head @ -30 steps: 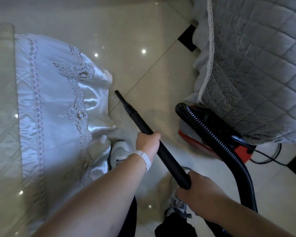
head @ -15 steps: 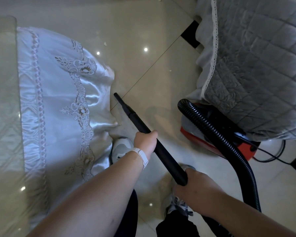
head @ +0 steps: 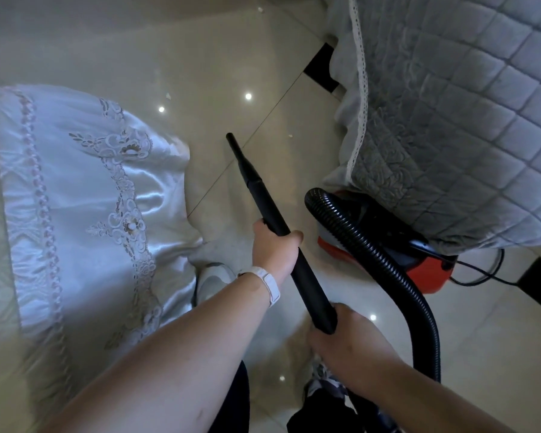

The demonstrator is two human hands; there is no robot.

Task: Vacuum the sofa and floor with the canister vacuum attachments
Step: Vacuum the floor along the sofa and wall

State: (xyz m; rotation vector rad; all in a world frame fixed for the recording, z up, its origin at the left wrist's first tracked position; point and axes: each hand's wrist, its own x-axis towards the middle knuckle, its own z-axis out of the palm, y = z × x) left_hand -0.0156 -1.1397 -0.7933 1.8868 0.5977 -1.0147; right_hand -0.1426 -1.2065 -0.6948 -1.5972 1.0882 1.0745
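Wand (head: 308, 284) of the vacuum runs through centre frame, long axis from lower right up to upper left, with the nozzle tip (head: 231, 140) over the floor (head: 200, 57). Contact with the tile: cannot tell. Left hand (head: 274, 248) is nearer the tip, fingers curled round the wand mid-length. Right hand (head: 347, 342) grips the rear end, fingers wrapped under and mostly hidden. Crumbs (head: 168, 95) lie beyond the tip, upper centre. Hose (head: 372, 251) loops right to the red canister (head: 419, 267), half tucked under the quilted cover (head: 450, 135). Satin cloth (head: 85, 189) fills the left. Hose-to-wand joint is hidden.
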